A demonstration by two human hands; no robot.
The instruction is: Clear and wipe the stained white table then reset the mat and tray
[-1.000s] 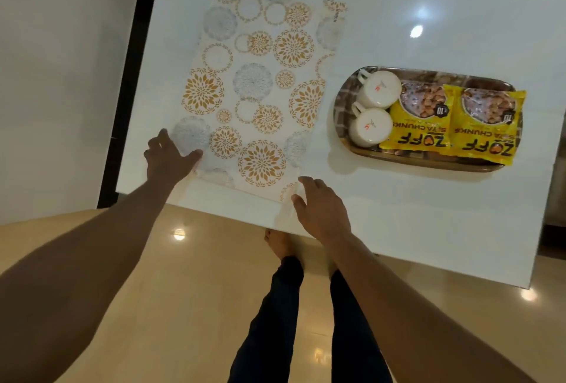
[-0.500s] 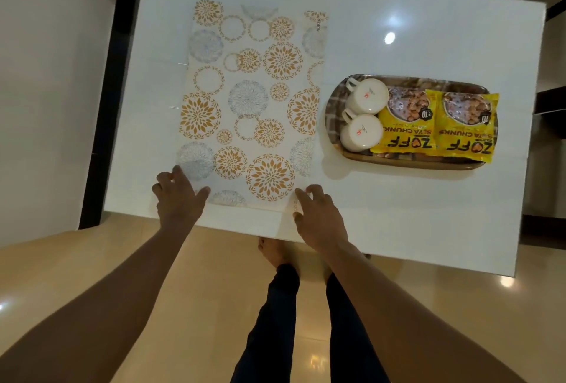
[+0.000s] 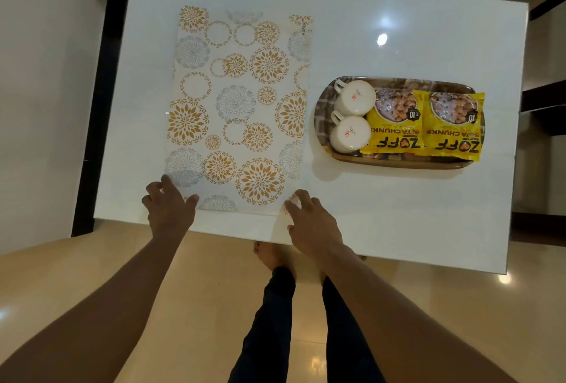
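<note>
Both of my hands lay on the near end of the patterned mat [image 3: 239,107], which sat flat on the left half of the white bench [image 3: 382,9]. My left hand [image 3: 170,209] had its grip spread over the mat's near left corner; my right hand [image 3: 309,223], grip also spread, touched the near right corner. Just right of the mat stood the tray [image 3: 324,113], carrying two white cups [image 3: 352,119] and two yellow soya packets [image 3: 425,125].
</note>
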